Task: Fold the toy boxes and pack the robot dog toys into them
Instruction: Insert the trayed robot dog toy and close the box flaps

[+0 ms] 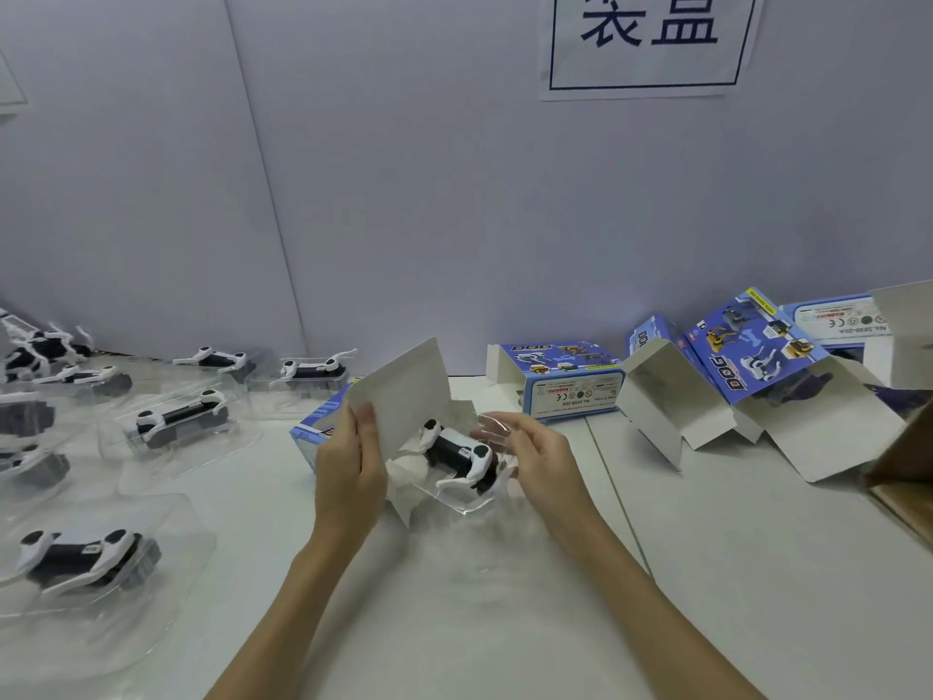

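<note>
Left grip: left hand (351, 464) curls round the open end of a blue toy box (323, 426), thumb and fingers on its raised white flap (404, 391). Right grip: right hand (530, 459) holds the edge of a clear plastic tray (454, 500); finger closure partly hidden. Robot dog toy (457, 454), black and white, sits in that tray at the box mouth, between both hands, on the white bench (505, 623). More dogs in trays (176, 421) lie to the left. Opened boxes (747, 376) stand to the right by the wall. Paper sign (649, 42) hangs on the wall.
</note>
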`<act>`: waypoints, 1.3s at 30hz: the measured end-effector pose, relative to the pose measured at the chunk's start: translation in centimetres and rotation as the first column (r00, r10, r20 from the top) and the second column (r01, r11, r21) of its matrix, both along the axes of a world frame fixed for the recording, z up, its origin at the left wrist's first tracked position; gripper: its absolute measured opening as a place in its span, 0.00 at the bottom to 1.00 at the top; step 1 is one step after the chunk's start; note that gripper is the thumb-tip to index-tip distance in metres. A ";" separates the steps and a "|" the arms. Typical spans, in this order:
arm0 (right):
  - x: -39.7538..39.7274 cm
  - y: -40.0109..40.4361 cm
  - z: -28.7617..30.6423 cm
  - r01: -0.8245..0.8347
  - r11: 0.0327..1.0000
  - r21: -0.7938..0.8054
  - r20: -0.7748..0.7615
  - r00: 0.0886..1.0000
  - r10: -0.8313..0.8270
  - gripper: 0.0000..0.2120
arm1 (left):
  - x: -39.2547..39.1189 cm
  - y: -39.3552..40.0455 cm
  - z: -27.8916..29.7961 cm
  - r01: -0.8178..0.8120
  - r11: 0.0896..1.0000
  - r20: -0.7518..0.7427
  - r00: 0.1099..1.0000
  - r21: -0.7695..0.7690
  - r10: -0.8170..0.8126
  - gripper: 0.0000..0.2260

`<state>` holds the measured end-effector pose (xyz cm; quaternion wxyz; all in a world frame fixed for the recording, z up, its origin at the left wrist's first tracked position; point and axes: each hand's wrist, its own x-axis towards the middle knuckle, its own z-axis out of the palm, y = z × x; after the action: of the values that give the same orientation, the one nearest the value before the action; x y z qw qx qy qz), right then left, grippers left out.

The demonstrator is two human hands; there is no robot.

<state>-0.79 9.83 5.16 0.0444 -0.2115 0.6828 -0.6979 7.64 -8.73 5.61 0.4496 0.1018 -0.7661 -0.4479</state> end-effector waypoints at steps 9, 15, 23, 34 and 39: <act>2.5 -1.9 -0.9 0.399 0.917 0.026 -0.256 0.889 -0.379 0.07 | 0.2 3.5 0.0 0.185 0.981 0.018 0.983 -0.060 -0.184 0.18; 1.8 -0.5 -0.3 0.340 0.932 0.124 -0.373 0.886 -0.274 0.28 | 0.3 2.3 0.7 0.163 0.986 -0.088 0.983 0.028 -0.160 0.11; 1.1 1.4 -0.1 -0.249 0.911 0.328 -0.149 0.939 0.310 0.33 | 0.1 1.7 0.7 0.243 0.962 -0.100 0.968 0.128 -0.231 0.17; 0.8 0.9 1.3 0.246 0.966 -0.076 -0.139 0.957 -0.254 0.13 | 1.0 1.7 0.5 0.426 0.881 0.031 0.903 -0.204 -0.429 0.36; 0.4 2.8 2.6 0.211 0.967 -0.145 -0.109 0.968 -0.228 0.10 | 0.5 1.4 0.1 0.361 0.869 -0.008 0.922 -0.339 -0.386 0.50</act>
<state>-0.38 12.63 7.76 -0.0900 -0.1802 0.6557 -0.7276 8.13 -7.32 5.72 0.3938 -0.1422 -0.8179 -0.3946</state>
